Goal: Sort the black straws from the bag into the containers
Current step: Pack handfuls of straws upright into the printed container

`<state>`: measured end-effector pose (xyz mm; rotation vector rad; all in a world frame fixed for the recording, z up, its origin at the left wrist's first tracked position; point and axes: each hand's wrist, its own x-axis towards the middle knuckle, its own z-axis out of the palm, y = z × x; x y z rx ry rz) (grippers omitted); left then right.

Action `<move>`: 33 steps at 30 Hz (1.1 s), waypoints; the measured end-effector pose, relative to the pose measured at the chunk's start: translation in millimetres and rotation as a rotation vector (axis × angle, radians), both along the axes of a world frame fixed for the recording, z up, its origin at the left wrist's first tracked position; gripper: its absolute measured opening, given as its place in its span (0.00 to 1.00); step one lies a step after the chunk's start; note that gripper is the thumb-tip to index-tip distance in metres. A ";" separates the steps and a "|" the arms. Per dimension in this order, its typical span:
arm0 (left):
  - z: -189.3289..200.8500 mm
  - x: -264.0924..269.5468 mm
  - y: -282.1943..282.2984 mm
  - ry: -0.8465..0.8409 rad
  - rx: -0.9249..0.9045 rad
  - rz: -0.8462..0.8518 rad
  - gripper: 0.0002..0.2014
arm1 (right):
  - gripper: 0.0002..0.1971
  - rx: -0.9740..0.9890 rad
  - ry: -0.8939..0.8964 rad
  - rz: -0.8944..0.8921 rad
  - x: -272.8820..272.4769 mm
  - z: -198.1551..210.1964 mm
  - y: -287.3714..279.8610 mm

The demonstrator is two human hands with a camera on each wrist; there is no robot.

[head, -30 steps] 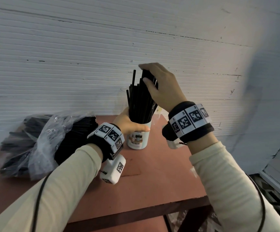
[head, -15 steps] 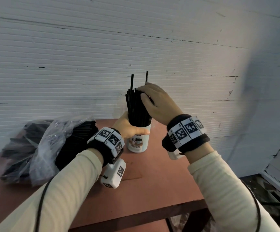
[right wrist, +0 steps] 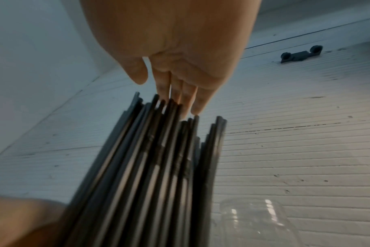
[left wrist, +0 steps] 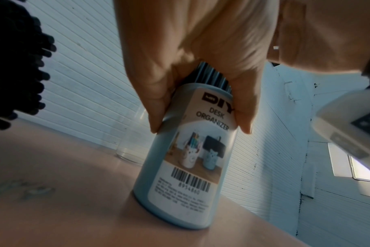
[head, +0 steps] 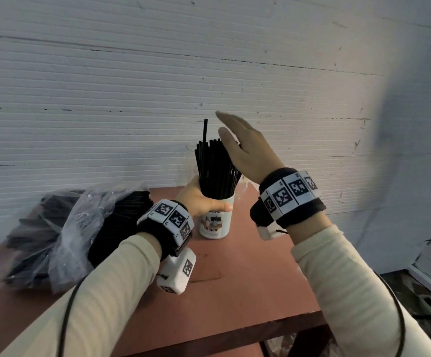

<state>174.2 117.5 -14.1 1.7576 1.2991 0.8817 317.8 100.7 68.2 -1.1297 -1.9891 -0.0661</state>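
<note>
A white cylindrical container (head: 215, 224) labelled "DIY desk organizer" (left wrist: 192, 155) stands on the reddish table (head: 247, 274), packed with upright black straws (head: 215, 168). One straw (head: 205, 131) sticks up above the rest. My left hand (head: 200, 199) grips the container's upper part, fingers and thumb curled round it (left wrist: 201, 80). My right hand (head: 237, 143) is flat with straight fingers, held over the straw tops (right wrist: 175, 93); the fingertips lie at or just above the straw ends (right wrist: 171, 107). A clear plastic bag (head: 62, 228) with many black straws lies at the left.
A clear empty jar (left wrist: 133, 133) stands behind the white container by the white ribbed wall (head: 106, 112), also seen in the right wrist view (right wrist: 256, 220). The table's front edge (head: 235, 333) runs below my arms, with floor at the right.
My right hand let go of the straw bundle it had pushed down into the container, then lifted and flattened above the tops. The left hand kept its grip on the container.
</note>
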 end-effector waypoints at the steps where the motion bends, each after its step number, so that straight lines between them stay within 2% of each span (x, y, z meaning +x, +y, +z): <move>1: 0.6 0.1 -0.4 -0.002 -0.004 -0.005 0.40 | 0.24 0.049 -0.014 0.042 -3.7 2.3 -2.0; 4: 1.8 -0.7 -3.3 -0.012 -0.009 -0.010 0.42 | 0.25 0.082 -0.148 0.101 -15.3 7.3 -6.0; 8: 0.0 1.4 -2.4 -0.017 -0.026 0.026 0.54 | 0.21 -0.060 -0.375 -0.037 -15.7 2.0 -8.4; 12: -5.6 4.6 4.6 -0.029 -0.038 0.051 0.55 | 0.23 0.021 -0.319 -0.070 -14.4 -8.3 -14.0; 16: -1.8 6.6 2.0 -0.071 -0.041 0.006 0.51 | 0.23 -0.016 -0.344 -0.106 -16.6 -14.6 -16.8; 21: 12.9 0.0 -19.1 -0.068 -0.113 0.033 0.57 | 0.25 -0.022 -0.280 -0.069 -19.5 -8.1 -21.4; 24: 19.2 -14.0 -32.3 -0.035 -0.068 0.095 0.49 | 0.24 0.057 -0.087 0.025 -25.9 -4.7 -32.4; 28: 34.9 -47.0 -60.4 -0.047 0.170 0.243 0.23 | 0.14 0.180 0.102 0.113 -41.6 -4.8 -46.2; 31: 49.9 -82.4 -84.4 -0.102 0.291 0.323 0.15 | 0.09 0.052 0.151 0.194 -59.8 -11.6 -56.3; 33: 58.1 -109.5 -99.7 -0.106 0.352 0.376 0.13 | 0.09 -0.126 0.132 0.231 -73.6 -17.7 -61.4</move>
